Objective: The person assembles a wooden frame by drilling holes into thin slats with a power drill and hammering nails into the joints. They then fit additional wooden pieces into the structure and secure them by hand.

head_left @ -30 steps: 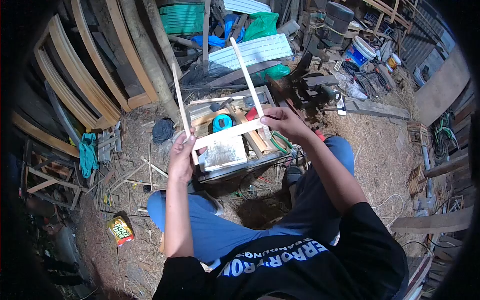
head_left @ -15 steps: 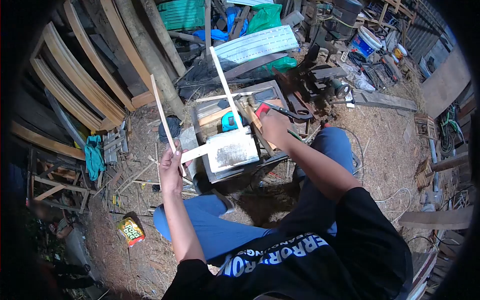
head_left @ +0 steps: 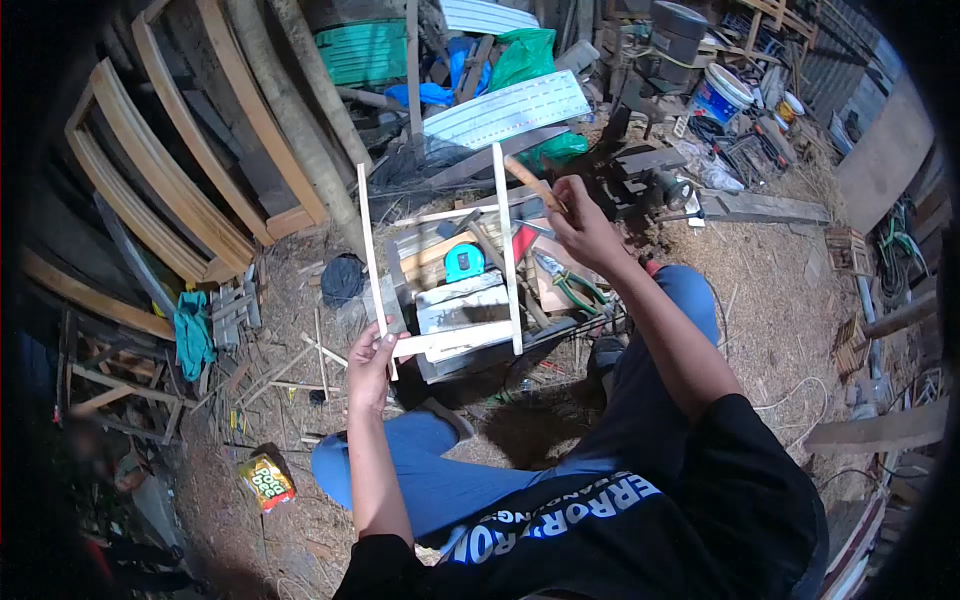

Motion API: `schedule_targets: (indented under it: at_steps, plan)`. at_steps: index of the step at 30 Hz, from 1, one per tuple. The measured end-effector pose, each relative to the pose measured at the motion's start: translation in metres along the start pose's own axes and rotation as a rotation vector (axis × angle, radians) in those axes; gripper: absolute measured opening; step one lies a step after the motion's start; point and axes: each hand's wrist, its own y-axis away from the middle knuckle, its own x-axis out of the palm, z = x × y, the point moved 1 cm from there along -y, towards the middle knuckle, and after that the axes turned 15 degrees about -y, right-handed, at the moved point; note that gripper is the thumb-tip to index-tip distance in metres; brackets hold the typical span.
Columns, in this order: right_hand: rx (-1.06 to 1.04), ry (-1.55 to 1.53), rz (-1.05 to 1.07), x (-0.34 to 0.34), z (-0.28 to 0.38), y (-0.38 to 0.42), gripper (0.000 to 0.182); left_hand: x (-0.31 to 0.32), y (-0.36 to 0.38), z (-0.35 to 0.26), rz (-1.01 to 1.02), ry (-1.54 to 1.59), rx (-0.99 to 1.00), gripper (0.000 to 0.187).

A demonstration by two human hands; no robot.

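My left hand (head_left: 369,365) is closed around the lower left corner of a light wooden frame (head_left: 506,250). Two long thin strips stand apart on it, joined by a crosspiece near their lower ends. My right hand (head_left: 588,232), raised beyond the right strip, grips a brown wooden stick like a tool handle (head_left: 530,180); its kind is not clear. Below the frame, a white-topped wooden block (head_left: 462,306) rests on a low workbench. A turquoise tape measure (head_left: 464,262) sits behind the block, and green-handled pliers (head_left: 578,292) lie to its right.
Curved wooden frames (head_left: 165,165) lean at the left. A bench grinder-like machine (head_left: 672,188) stands at the back right, near a paint bucket (head_left: 722,92). A yellow snack packet (head_left: 267,482) lies on the ground, left of my knee. Wood scraps and sawdust cover the floor.
My right hand has lifted from the workbench, now with the brown stick in it. The wooden frame has shifted right and turned more upright with my left hand, its right strip now clear of the block.
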Motion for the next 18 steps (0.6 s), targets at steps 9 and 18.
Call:
schedule_targets:
  at_steps: [9, 18]
  plan:
    - [0.018, -0.26, 0.095, -0.02, 0.029, 0.016, 0.021, 0.016, -0.001, -0.002, 0.085, -0.034, 0.049, 0.04]
    - [0.414, -0.617, -0.003, -0.016, 0.015, 0.023, 0.026, -0.015, -0.001, 0.004, -0.072, -0.027, 0.117, 0.036]
